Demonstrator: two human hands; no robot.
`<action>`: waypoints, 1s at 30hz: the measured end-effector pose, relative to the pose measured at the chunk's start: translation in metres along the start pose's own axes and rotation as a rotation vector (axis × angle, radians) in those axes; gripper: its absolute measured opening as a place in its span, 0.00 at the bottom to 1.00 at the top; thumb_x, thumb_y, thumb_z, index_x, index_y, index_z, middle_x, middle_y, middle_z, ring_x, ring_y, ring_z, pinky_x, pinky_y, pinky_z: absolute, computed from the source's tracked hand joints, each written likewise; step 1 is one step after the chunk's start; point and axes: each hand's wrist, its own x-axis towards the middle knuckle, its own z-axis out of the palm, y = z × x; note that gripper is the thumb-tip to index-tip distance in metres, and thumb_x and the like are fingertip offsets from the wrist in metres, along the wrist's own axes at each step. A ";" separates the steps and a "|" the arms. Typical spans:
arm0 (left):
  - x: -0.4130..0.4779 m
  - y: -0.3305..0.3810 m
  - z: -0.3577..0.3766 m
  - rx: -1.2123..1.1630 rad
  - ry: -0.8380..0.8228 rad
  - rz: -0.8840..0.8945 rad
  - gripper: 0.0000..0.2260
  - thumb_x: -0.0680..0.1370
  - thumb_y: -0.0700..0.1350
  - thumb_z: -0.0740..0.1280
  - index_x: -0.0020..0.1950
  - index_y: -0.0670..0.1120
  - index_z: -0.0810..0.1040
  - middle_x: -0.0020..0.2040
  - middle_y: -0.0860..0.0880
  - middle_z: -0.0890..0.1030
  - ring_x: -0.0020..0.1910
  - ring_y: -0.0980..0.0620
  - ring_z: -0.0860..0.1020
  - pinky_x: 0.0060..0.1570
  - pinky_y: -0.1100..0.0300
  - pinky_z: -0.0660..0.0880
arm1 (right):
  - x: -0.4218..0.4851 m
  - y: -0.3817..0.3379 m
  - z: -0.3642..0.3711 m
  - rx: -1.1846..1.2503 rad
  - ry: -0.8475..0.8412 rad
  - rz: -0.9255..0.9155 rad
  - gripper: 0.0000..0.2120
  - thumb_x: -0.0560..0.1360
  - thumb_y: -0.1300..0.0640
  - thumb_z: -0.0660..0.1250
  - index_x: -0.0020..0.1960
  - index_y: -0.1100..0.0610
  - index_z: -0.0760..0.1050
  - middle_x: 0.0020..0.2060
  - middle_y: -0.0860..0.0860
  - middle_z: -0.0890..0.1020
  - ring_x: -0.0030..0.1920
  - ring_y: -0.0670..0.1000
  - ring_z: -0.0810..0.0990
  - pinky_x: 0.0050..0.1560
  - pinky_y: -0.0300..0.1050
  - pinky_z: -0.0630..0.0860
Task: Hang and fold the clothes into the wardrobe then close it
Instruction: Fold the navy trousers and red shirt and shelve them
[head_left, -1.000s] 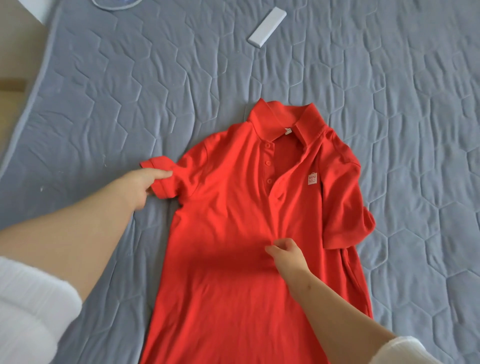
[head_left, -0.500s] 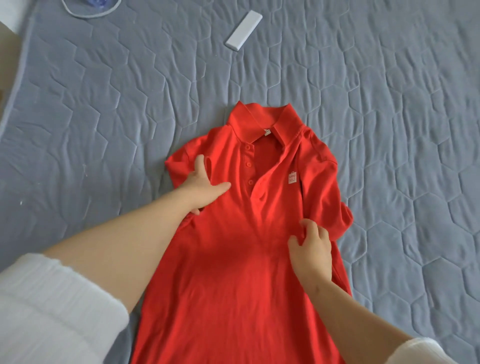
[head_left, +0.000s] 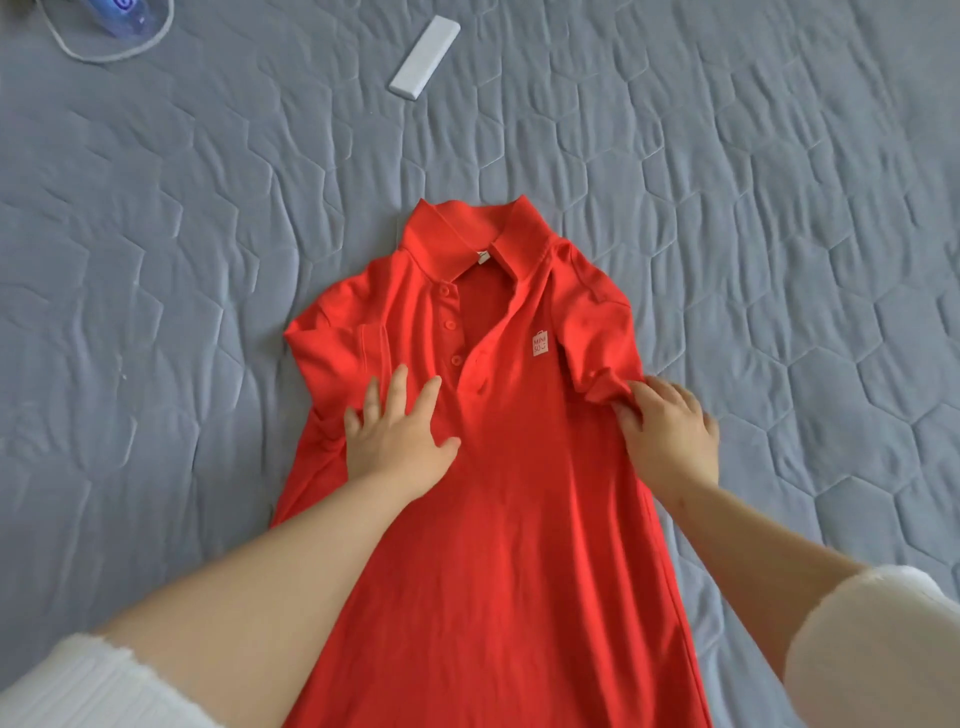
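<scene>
A red polo shirt (head_left: 514, 519) lies face up on the grey quilted bed cover (head_left: 208, 260), collar away from me. Its left sleeve is folded inward over the chest. My left hand (head_left: 395, 436) lies flat with fingers spread on the shirt just below that folded sleeve. My right hand (head_left: 667, 431) pinches the hem of the right sleeve at the shirt's right edge. The shirt's lower part runs out of the bottom of the frame between my forearms.
A white rectangular box (head_left: 425, 57) lies on the cover beyond the collar. At the top left corner sits a white ring-shaped object with a blue item inside (head_left: 111, 23). Grey quilted cover surrounds the shirt on every side.
My left hand folded the left sleeve inward and now presses flat on the chest. My right hand moved from the shirt's middle to its right edge and took hold of the right sleeve.
</scene>
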 end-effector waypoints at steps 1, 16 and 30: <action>-0.001 0.002 0.001 -0.007 0.031 0.007 0.33 0.75 0.62 0.60 0.75 0.60 0.47 0.77 0.52 0.42 0.76 0.44 0.44 0.71 0.44 0.48 | 0.003 -0.001 -0.006 0.145 0.057 0.066 0.14 0.79 0.51 0.58 0.59 0.56 0.74 0.57 0.55 0.78 0.62 0.58 0.71 0.61 0.51 0.65; -0.014 0.043 0.006 -0.220 -0.246 0.135 0.33 0.74 0.56 0.64 0.75 0.59 0.51 0.77 0.53 0.51 0.73 0.49 0.59 0.67 0.53 0.64 | 0.008 0.034 -0.019 1.006 -0.200 0.898 0.07 0.73 0.61 0.67 0.49 0.60 0.72 0.34 0.54 0.73 0.32 0.51 0.72 0.36 0.41 0.69; -0.017 0.036 0.025 -0.209 -0.321 0.169 0.33 0.75 0.54 0.64 0.75 0.60 0.51 0.77 0.56 0.47 0.75 0.51 0.54 0.68 0.54 0.61 | 0.030 0.066 -0.012 0.977 0.298 0.802 0.11 0.79 0.55 0.55 0.53 0.60 0.73 0.40 0.55 0.77 0.39 0.55 0.77 0.47 0.56 0.77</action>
